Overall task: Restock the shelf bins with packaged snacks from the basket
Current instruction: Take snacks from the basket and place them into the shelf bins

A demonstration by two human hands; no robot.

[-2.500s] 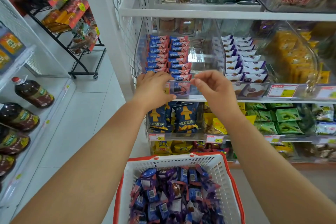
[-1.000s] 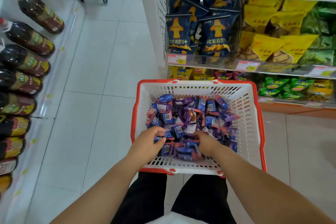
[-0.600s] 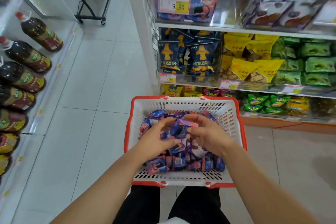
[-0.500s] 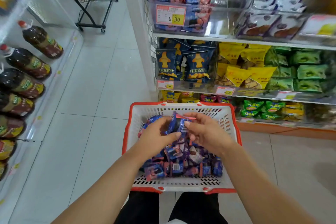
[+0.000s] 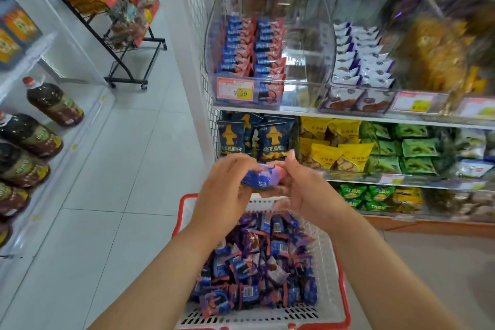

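So since half a second ago the hands are coming up out of the basket (image 5: 329,270) with a small bunch of blue snack packets (image 5: 261,178), and the view is tilting up with them, so the clear shelf bin (image 5: 302,43) with the 9.90 price tag (image 5: 235,90) is now coming into frame up top.

Right now the bunch is being carried in mid-air, above the basket's far rim and in front of the dark blue mushroom-print bags (image 5: 273,142) on the shelf below the bin. It's well short of the bin.

Grip-wise: the left hand (image 5: 227,190) is curling its fingers over the left end of the packets, and the right hand (image 5: 300,190) is cupping the right end with the fingertips pressing in. Both grips are closing on the same bunch, basically squeezing it between them. How many packets are in there I can't tell, it's too blurry.

My guess for doing this bit well: keep the packets squared up and facing the same way while lifting, since the ones in the bin are sitting in two neat rows of blue-and-red packs (image 5: 251,45) on the left side. The right side of that bin looks bare, so starting a new row there seems the sensible target. Keep both hands pressing in until the bunch is over the bin's front lip, otherwise loose packets will probably slide out and drop back into the basket or onto the floor.
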